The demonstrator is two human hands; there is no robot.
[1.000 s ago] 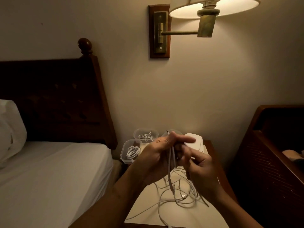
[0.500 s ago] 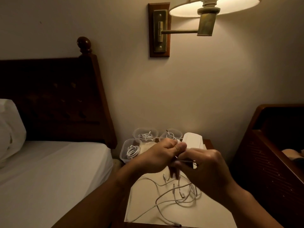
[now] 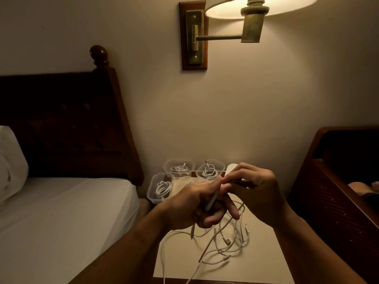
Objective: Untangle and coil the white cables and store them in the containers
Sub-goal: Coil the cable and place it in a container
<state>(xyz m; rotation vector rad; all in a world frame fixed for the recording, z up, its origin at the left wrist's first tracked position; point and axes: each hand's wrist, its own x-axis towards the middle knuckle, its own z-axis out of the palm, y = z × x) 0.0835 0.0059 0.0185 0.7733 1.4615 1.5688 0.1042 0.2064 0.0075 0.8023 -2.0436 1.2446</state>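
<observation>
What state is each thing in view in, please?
left hand: grips held cable
right hand: pinches held cable
loose cables: tangled
rear left container: holds coiled cable
rear right container: holds coiled cable
front container: holds coiled cable
lamp: lit

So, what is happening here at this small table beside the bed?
A person is sorting white charging cables over a cream-topped bedside table. The left hand grips one white cable, and the right hand pinches a strand close beside it. Below them a loose tangle of white cables lies on the table, not yet coiled. Behind the hands, three clear plastic containers each hold a coiled cable.
</observation>
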